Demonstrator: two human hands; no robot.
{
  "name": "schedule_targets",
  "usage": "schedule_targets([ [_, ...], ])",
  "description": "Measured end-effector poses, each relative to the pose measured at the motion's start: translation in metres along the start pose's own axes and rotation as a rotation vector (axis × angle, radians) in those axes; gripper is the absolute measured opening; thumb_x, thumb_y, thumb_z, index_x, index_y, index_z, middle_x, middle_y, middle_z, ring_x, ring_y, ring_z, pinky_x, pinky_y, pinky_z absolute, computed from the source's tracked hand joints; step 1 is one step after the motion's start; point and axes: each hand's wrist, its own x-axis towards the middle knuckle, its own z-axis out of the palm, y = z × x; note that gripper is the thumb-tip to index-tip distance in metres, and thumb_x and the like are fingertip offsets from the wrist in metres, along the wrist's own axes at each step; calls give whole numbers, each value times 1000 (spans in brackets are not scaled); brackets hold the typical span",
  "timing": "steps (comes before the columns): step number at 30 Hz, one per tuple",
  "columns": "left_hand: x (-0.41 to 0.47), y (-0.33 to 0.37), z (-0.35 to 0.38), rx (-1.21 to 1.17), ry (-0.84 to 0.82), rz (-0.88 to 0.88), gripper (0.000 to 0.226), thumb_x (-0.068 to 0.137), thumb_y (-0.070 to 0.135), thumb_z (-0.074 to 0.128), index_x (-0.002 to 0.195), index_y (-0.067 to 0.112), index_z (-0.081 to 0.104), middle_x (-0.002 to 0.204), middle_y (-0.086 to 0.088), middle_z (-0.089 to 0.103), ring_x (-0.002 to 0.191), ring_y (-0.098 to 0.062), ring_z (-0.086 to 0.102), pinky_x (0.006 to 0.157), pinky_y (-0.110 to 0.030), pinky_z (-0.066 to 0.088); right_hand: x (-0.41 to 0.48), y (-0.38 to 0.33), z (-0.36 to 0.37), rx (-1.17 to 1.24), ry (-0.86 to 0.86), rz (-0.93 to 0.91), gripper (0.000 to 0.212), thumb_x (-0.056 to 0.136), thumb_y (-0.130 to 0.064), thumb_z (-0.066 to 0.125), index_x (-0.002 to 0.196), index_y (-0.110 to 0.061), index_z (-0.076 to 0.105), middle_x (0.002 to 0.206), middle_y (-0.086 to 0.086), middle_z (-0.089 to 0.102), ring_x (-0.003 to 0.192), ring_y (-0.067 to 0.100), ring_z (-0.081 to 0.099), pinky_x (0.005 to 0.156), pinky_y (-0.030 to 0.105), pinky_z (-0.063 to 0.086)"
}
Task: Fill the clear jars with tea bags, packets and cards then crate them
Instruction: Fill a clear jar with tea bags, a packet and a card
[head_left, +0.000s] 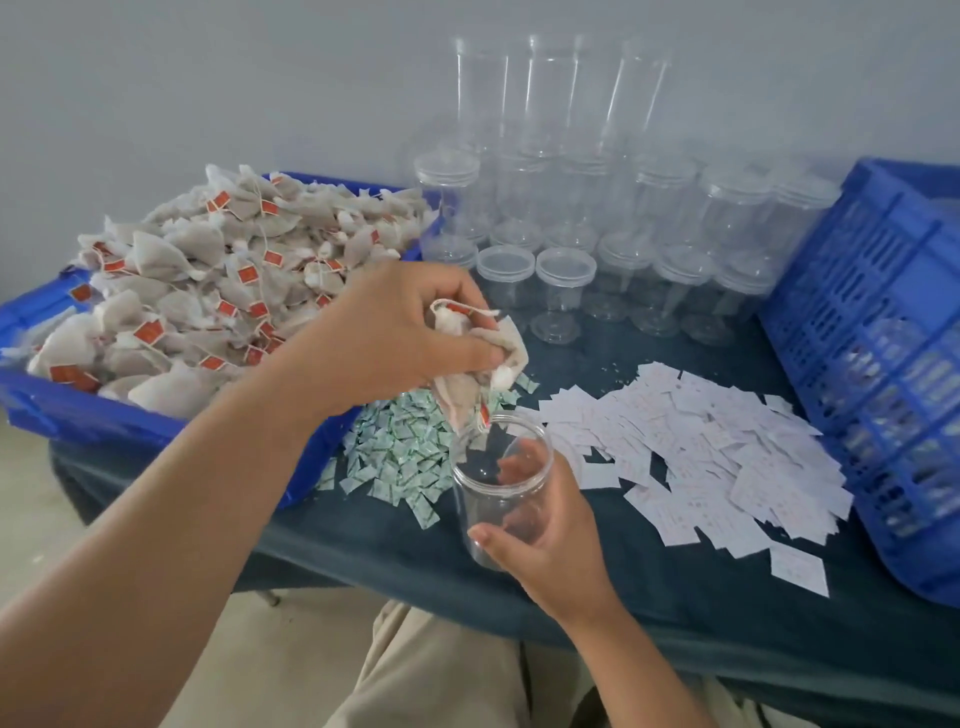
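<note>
Jar (501, 499), clear and lidless, sits tilted in right hand (550, 545), thumb and fingers wrapped round it. Left hand (400, 332) clutches tea bags (467, 384) just above its mouth, lowest dipping inside. Green packets (400, 457) lie behind-left, white cards (691, 452) right.

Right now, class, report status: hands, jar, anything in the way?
Right hand holds open jar. Left hand grips tea bags above its mouth. Nothing else blocks the mouth.

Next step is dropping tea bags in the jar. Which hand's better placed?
Left. The left hand grips a bunch of tea bags right over the open jar; the right hand holds that jar.
</note>
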Motion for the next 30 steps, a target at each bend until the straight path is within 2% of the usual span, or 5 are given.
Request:
schedule_targets([
  [7, -2, 18, 42, 317, -374, 81, 16, 86, 41, 81, 98, 35, 73, 63, 48, 51, 64, 23, 51, 59, -2, 35, -2, 0, -3, 83, 26, -40, 77, 78, -58, 90, 141, -34, 55, 131, -8, 69, 123, 21, 68, 92, 28, 59],
  [12, 2, 16, 30, 241, -442, 4, 26, 95, 36, 70, 117, 50, 68, 94, 38, 65, 85, 17, 60, 68, -9, 42, -3, 2, -4, 56, 82, -44, 81, 74, -76, 84, 139, -36, 55, 129, -8, 68, 125, 22, 66, 97, 37, 59],
  [17, 4, 17, 37, 143, -189, 54, 16, 87, 37, 79, 100, 41, 71, 88, 33, 67, 74, 11, 63, 59, -7, 42, -2, 0, -4, 76, 80, -43, 81, 75, -74, 84, 142, -41, 52, 132, -9, 67, 128, 22, 64, 103, 38, 57],
  [25, 2, 15, 30, 190, -442, -44, 36, 97, 33, 68, 129, 49, 65, 96, 47, 60, 82, 20, 60, 59, -2, 42, -2, -1, -6, 149, 50, -30, 74, 78, -49, 91, 140, -28, 56, 128, -7, 68, 123, 24, 67, 97, 24, 54],
  [30, -4, 19, 32, -99, -539, -97, 37, 102, 39, 63, 139, 41, 63, 126, 31, 68, 115, 11, 64, 89, -15, 57, -2, 0, -5, 204, 41, -28, 76, 79, -40, 93, 143, -23, 55, 133, -3, 68, 125, 23, 68, 98, 25, 55],
])
